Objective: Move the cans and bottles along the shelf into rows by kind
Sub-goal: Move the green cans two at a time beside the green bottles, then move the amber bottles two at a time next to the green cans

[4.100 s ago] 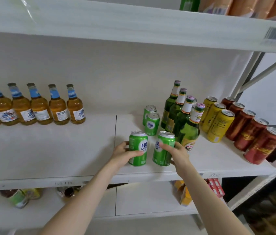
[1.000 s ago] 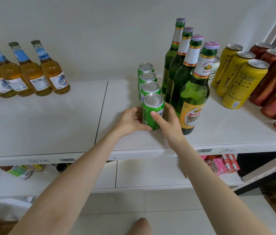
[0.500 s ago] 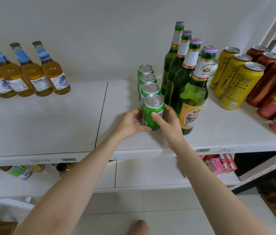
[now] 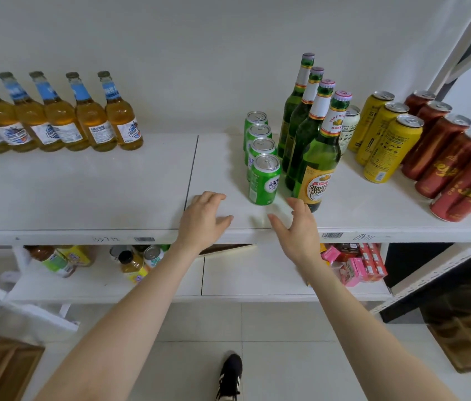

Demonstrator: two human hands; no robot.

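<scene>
Four smooth green metal cans [image 4: 264, 180] stand in single file on a white shelf [image 4: 83, 198], just beside a file of tall green glass bottles [image 4: 315, 157]. At the shelf's front edge, near the front can, the left hand [image 4: 203, 219] and right hand [image 4: 298, 227] hold nothing, fingers loosely spread. Clear bottles of amber drink [image 4: 89, 123] line the left; cylindrical yellow cans [image 4: 387, 146] and red cans [image 4: 454, 163] the right.
</scene>
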